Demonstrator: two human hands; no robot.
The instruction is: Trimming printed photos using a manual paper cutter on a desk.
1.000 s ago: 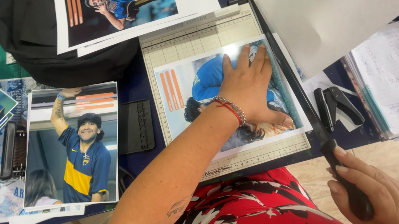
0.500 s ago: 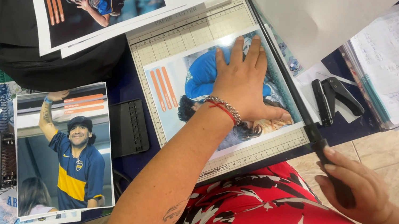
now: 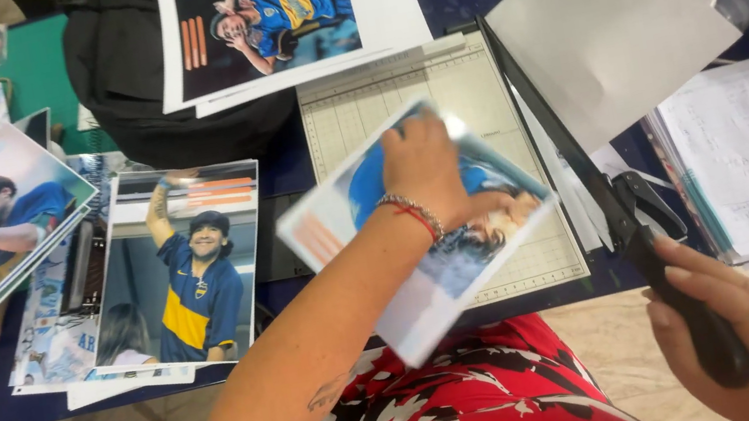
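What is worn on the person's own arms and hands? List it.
Both arms are bare, with no sleeves in view. The left hand has a beaded silver bracelet and a red cord at the wrist, plus a small tattoo on the forearm. The right hand wears nothing visible.

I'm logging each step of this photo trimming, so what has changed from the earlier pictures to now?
The left hand has turned the printed photo askew on the paper trimmer and drawn it toward the person; before, it lay square and pressed flat against the blade edge. It is blurred by motion. The right hand still grips the cutter arm's black handle. The other photos lie as before.
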